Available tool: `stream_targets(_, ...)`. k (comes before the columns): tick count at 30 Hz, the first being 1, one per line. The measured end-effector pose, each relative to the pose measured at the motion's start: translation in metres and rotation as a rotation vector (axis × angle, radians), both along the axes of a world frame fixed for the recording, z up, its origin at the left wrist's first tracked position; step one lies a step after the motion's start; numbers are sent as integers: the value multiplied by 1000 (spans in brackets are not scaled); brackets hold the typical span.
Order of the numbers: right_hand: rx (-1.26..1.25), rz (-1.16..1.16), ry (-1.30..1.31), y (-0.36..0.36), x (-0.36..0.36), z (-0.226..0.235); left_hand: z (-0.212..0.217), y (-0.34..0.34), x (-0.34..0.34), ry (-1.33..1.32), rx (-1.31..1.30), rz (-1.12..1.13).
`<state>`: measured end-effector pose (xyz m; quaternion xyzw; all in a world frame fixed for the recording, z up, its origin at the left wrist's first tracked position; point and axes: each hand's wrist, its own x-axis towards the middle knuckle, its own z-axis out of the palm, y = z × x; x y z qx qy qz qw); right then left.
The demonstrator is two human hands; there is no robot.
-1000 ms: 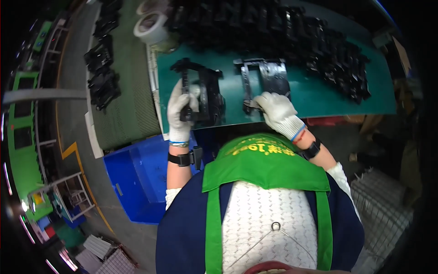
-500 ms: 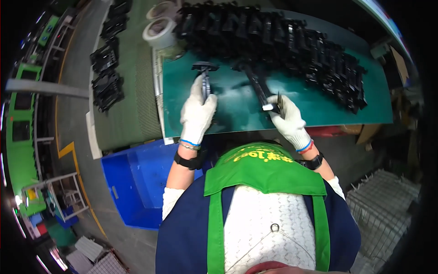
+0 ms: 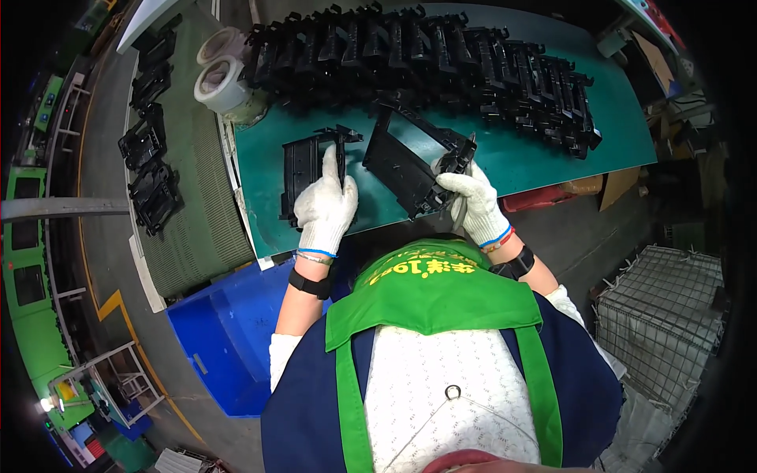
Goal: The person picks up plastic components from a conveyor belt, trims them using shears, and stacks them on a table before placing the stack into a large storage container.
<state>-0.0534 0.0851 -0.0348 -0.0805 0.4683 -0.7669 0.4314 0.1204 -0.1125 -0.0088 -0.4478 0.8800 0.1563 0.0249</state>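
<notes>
L hand [image 3: 326, 201], in a white knit glove, is curled onto a blk plastic frame [image 3: 298, 173], index finger straight out along its R side; other fingertips partly hidden. That frame is above the near L part of the teal surface [image 3: 512, 160]; can't tell if it touches.

R hand [image 3: 473, 195], same glove type, pinches a second frame [image 3: 402, 164] by its near R end, thumb on top. This one's tilted, far end pointing up-L, just R of the first. A slim grey tool [image 3: 457, 208] also pokes out of the R hand; exact kind unclear.

Long row of blk frames [image 3: 441, 59], packed tight, curves along the far side of the surface. Two whitish tape rolls [image 3: 231, 93] at the far L corner, next to the row. Further L, a green conveyor belt [image 3: 185, 248] w/ several loose frames [image 3: 154, 197] in a line. Blue bin [image 3: 240, 331] below, btwn belt & person. Wire-mesh cage [image 3: 662, 303] on the floor, lower R.
</notes>
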Motion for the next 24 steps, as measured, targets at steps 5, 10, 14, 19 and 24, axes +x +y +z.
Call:
stream_targets(5,-51,1,-130,8,-3,-7,-13,3,-1,-65,4,-41)
stream_targets(10,-15,-7,-240,27,-7,11,14,10,-1,-9,-1,-106)
stream_targets(14,-152,216,207,65,-39,8,35,10,26,544,431,-146)
stream_targets(19,-180,-314,475,135,-62,78,112,41,-15,740,965,-384)
stream_targets(24,-80,-962,741,236,-107,99,173,122,-134,457,872,-797)
